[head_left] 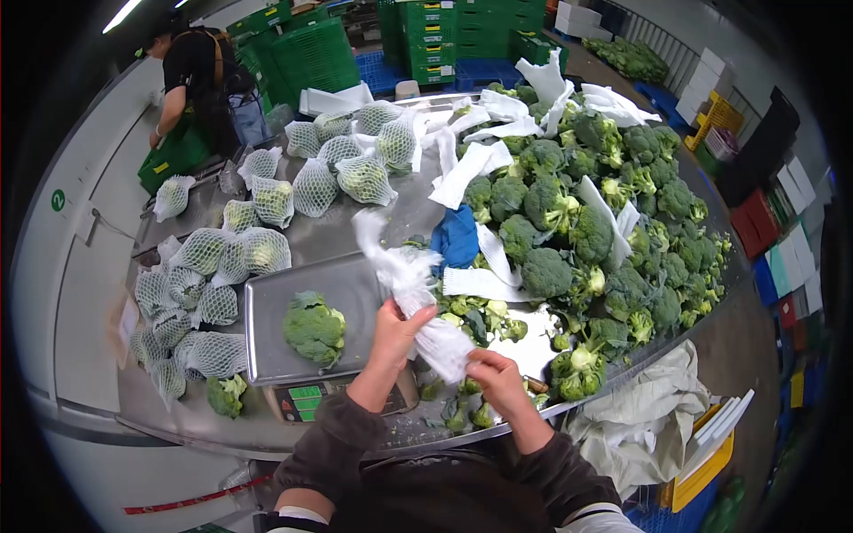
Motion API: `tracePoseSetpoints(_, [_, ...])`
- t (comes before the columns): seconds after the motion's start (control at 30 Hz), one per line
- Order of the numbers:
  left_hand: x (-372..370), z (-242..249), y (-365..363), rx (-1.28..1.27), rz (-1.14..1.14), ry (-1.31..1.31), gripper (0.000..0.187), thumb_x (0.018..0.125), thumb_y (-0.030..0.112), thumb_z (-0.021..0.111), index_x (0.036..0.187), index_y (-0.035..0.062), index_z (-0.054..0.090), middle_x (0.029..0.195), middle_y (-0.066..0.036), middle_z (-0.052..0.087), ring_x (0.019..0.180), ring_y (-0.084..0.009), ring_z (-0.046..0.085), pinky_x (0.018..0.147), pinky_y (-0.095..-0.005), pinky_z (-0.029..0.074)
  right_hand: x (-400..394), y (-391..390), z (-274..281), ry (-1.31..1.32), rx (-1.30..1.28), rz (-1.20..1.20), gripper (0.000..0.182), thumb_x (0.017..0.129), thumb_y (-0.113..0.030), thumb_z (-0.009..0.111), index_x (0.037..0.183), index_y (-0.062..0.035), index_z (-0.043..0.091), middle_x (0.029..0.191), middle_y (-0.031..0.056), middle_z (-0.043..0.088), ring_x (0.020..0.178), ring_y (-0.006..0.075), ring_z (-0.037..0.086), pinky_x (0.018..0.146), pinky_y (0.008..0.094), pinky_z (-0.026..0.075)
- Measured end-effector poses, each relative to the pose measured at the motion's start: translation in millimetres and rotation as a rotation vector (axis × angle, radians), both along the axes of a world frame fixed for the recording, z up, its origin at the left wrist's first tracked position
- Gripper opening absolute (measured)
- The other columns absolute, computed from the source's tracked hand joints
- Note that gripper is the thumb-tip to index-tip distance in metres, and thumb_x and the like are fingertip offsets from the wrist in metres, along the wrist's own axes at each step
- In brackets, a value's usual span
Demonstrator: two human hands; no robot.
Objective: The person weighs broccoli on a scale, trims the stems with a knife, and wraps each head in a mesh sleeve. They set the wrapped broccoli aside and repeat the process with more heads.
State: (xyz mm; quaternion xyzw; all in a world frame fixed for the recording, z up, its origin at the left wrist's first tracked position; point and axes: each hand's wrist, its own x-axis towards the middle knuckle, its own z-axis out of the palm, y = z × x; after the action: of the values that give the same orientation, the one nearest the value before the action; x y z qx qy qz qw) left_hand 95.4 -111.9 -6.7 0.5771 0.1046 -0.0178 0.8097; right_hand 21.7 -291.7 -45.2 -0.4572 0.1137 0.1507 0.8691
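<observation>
Between my two hands is a white foam net sleeve [442, 346], bunched together and smeared by motion at its upper end. My left hand [391, 336] is closed around its middle. The fingers of my right hand [499, 380] pinch its lower end. To the left of my left hand, a broccoli head [314, 330] rests on the metal pan of a scale [265, 298], whose green display [306, 400] is lit. A crumpled blue cloth [455, 236] lies beyond the sleeve, beside loose broccoli.
A large broccoli pile [569, 213] covers the table's right side, with more white sleeves [471, 171] on it. Netted broccoli heads [200, 250] stand along the left and back. Green crates [311, 58] are stacked behind. A person [200, 80] works at the far left beside a green crate.
</observation>
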Motion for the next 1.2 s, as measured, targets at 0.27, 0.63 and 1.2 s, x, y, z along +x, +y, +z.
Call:
tracePoseSetpoints(0.27, [-19, -10, -27, 0.795, -0.126, -0.257, 0.036, 0.072, 0.017, 0.068, 0.102, -0.0001, 0.055, 0.091, -0.020, 0.063, 0.087, -0.0306, 0.063, 0.074, -0.0341, 0.047, 67, -40, 45, -0.308, -0.457, -0.064, 0.060, 0.081, -0.022, 0.065, 0.130, -0.0008, 0.038, 0.127, 0.0138, 0.045, 0.111, 0.0213, 0.050, 0.089, 0.0308, 0.042])
tracePoseSetpoints(0.63, [-70, -14, -1, 0.688, -0.224, -0.061, 0.040, 0.074, 0.024, 0.071, 0.100, -0.0010, 0.054, 0.088, -0.014, 0.064, 0.079, -0.0198, 0.062, 0.072, -0.0319, 0.046, 158, -75, 50, -0.526, -1.198, -0.119, 0.038, 0.080, -0.016, 0.063, 0.110, 0.0058, 0.056, 0.099, 0.0176, 0.062, 0.087, 0.0274, 0.060, 0.080, 0.0347, 0.046])
tracePoseSetpoints(1.2, [-64, -12, -30, -0.195, -0.123, 0.158, 0.051, 0.096, 0.034, 0.040, 0.132, -0.0020, 0.035, 0.124, -0.008, 0.047, 0.114, -0.0136, 0.042, 0.096, -0.0265, 0.033, 53, 32, 15, -0.398, -0.542, 0.170, 0.026, 0.090, -0.013, 0.052, 0.111, 0.0002, 0.060, 0.096, 0.0034, 0.057, 0.081, 0.0114, 0.053, 0.070, 0.0225, 0.043])
